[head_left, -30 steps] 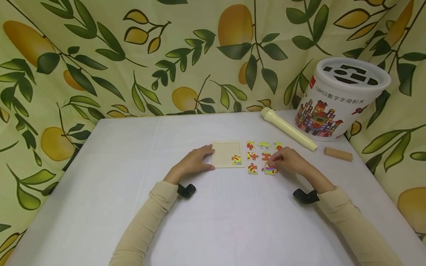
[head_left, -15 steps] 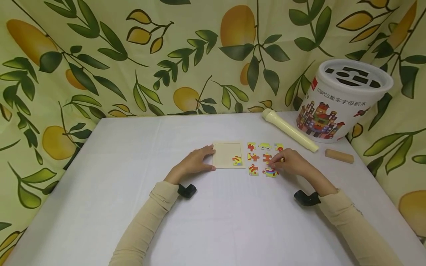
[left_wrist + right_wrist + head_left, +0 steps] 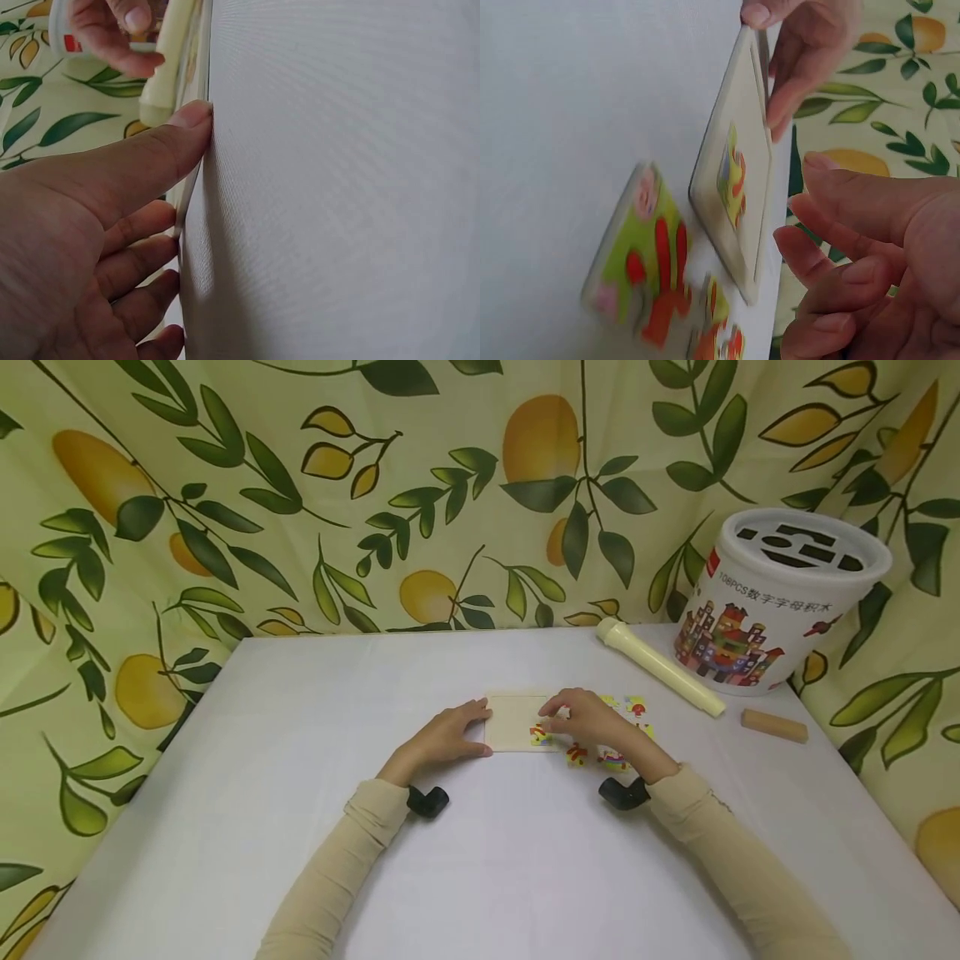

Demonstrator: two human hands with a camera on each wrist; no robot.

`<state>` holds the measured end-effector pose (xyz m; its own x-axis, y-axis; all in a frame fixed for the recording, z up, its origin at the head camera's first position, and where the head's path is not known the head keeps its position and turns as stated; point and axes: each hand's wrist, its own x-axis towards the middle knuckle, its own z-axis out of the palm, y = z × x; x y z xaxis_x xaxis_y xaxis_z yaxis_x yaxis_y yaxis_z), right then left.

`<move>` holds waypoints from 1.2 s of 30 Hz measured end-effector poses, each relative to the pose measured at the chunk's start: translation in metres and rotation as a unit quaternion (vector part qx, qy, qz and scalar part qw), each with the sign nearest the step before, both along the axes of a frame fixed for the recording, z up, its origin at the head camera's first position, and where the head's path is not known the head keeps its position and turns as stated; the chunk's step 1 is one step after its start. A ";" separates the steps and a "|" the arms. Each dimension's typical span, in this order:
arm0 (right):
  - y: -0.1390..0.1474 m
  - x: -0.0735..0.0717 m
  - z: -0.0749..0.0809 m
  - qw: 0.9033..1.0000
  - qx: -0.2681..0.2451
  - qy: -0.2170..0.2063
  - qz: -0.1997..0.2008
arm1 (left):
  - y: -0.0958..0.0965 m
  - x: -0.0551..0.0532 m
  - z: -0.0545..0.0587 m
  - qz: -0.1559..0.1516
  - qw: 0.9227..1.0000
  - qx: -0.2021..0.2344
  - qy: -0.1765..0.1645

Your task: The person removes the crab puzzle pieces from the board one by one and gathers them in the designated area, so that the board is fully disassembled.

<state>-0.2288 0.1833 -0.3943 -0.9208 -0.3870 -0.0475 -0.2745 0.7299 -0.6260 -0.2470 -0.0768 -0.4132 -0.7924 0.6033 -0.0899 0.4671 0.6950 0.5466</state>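
My left hand (image 3: 442,737) holds the left side of a pale wooden puzzle tray (image 3: 506,727), its thumb at the near corner and its fingers along the edge. One yellow-and-red puzzle piece (image 3: 540,735) lies inside the tray at the near right corner. Over the tray's right side hovers my right hand (image 3: 588,718). In the right wrist view its thumb and forefinger are apart, nothing visible between them, and the other fingers are loosely bent. Loose jigsaw pieces lie right of the tray, among them a rainbow-striped one (image 3: 613,760) and a green one (image 3: 649,225). My right forearm hides several.
A white bucket (image 3: 780,602) with a slotted lid stands at the back right. Beside it lie a cream stick with a knobbed end (image 3: 660,664) and a small wooden block (image 3: 774,725). A fruit-patterned curtain (image 3: 420,527) hangs behind the white table (image 3: 337,693).
My right hand has moved left from the loose pieces to above the tray's right part. My left hand stays at the tray's left edge. The head view has tilted slightly upward.
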 end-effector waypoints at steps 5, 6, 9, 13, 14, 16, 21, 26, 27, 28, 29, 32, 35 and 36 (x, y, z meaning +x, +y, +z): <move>-0.016 -0.005 -0.006 1.000 -0.007 -0.023 0.002 | 0.001 0.001 0.000 -0.002 1.000 -0.005 0.006; -0.017 -0.006 -0.007 1.000 -0.004 -0.023 0.004 | 0.001 0.001 0.000 -0.002 1.000 -0.006 0.007; -0.018 -0.005 -0.009 1.000 0.006 -0.020 0.004 | 0.001 0.001 0.001 -0.003 1.000 -0.007 0.009; -0.017 -0.004 -0.010 1.000 0.015 -0.002 0.006 | 0.001 0.001 0.001 -0.001 1.000 -0.004 0.008; -0.017 -0.004 -0.010 1.000 0.018 0.001 0.007 | 0.001 0.001 0.001 -0.001 1.000 -0.003 0.007; -0.016 -0.003 -0.010 1.000 0.021 0.005 0.008 | 0.001 0.001 0.001 0.000 1.000 -0.002 0.006; -0.017 -0.002 -0.011 0.999 0.032 0.002 0.005 | 0.001 0.002 0.001 -0.002 1.000 -0.001 0.007; -0.018 -0.003 -0.012 0.999 0.040 -0.007 0.000 | 0.001 0.002 -0.001 0.000 1.000 0.000 0.010; -0.018 -0.004 -0.013 0.999 0.040 -0.007 0.001 | 0.001 0.002 -0.001 0.000 1.000 0.000 0.009; -0.019 -0.004 -0.013 0.999 0.041 -0.009 0.001 | 0.001 0.001 -0.001 0.000 1.000 0.000 0.008; -0.019 -0.004 -0.013 0.999 0.042 -0.009 0.001 | 0.001 0.001 -0.001 0.000 1.000 0.000 0.008; -0.019 -0.004 -0.013 0.999 0.046 -0.005 0.004 | 0.002 0.001 -0.001 0.001 1.000 -0.004 0.005; -0.019 -0.003 -0.012 0.999 0.048 -0.002 0.004 | 0.002 0.001 0.000 0.004 1.000 -0.006 0.006; -0.019 -0.003 -0.011 0.999 0.046 -0.004 0.002 | 0.002 0.001 0.000 0.004 1.000 -0.006 0.006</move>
